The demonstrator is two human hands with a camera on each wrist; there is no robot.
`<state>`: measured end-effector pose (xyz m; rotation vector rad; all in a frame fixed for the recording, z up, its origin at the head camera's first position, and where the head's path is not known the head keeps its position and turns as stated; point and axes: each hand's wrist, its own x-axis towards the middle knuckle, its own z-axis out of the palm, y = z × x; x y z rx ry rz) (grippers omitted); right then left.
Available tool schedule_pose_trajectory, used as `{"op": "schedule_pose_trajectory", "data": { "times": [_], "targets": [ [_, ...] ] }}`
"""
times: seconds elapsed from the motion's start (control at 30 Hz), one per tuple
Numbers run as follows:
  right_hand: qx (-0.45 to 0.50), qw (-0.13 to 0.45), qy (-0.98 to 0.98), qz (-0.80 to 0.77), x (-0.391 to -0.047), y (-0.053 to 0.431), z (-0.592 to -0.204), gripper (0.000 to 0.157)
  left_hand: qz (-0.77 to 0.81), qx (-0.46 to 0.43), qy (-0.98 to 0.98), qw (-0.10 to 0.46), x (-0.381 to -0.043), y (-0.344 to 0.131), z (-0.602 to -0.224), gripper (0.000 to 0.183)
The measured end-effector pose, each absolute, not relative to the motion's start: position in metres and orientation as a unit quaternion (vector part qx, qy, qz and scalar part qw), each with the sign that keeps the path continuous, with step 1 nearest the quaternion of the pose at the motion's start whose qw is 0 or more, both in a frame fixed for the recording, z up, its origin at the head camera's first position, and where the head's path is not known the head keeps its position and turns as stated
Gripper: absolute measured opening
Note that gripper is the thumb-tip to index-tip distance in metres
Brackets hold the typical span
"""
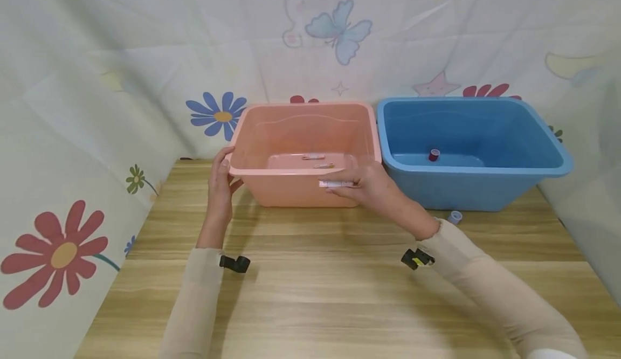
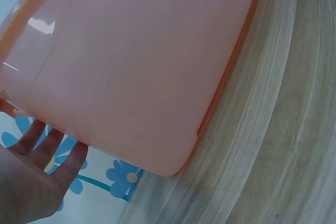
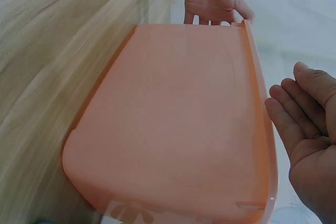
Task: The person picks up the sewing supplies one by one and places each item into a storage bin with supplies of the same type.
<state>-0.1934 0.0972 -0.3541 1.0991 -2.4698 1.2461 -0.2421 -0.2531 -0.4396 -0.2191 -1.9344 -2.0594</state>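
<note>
Right hand (image 1: pixel 371 186) pinches a small pale strip (image 1: pixel 335 184), long axis lying nine-to-three o'clock.
Its free end points toward nine, at five o'clock on the pink tub (image 1: pixel 291 191); contact with the wall is unclear. Left hand (image 1: pixel 220 189) grips the rim at eight; the blue tub (image 1: pixel 466 189) stands at three.

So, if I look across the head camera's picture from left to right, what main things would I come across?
Big red flower on the backdrop → left hand → pink bin → blue bin.
</note>
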Motion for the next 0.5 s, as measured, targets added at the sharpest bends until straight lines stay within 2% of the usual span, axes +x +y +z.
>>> {"op": "schedule_pose_trajectory", "data": {
  "times": [0.5],
  "targets": [
    [0.380,0.100,-0.829,0.398,-0.193,0.108,-0.331,0.036,-0.719,-0.073,-0.674,0.150,-0.241,-0.253,-0.441,0.043]
  ]
}}
